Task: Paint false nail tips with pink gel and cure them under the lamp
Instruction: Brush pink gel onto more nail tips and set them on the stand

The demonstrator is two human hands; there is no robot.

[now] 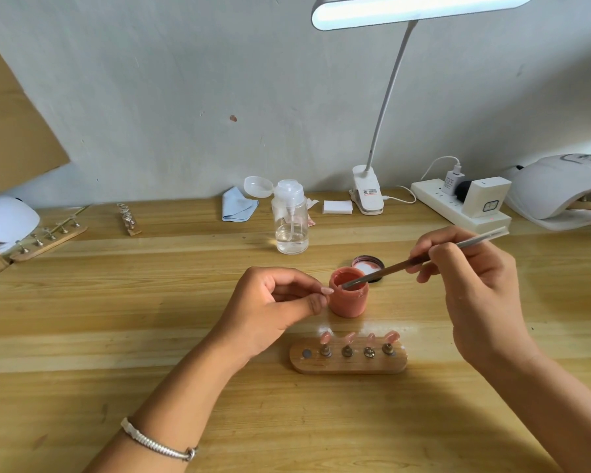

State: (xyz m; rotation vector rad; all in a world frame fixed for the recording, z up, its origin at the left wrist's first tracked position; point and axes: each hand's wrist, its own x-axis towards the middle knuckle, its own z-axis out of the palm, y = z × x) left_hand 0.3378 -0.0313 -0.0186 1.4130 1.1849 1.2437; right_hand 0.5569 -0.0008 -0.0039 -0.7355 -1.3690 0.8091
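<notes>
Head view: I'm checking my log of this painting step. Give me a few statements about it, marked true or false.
1. The brush tip dips into the open gel jar. True.
2. The left hand holds the brush. False: the right hand holds it; the left hand pinches one nail tip.
3. Every spot on the wooden holder is filled. False: four carry nail tips; the leftmost is bare.
4. The jar's lid lies behind the jar. True.

Head view — forward, down, close.
</notes>
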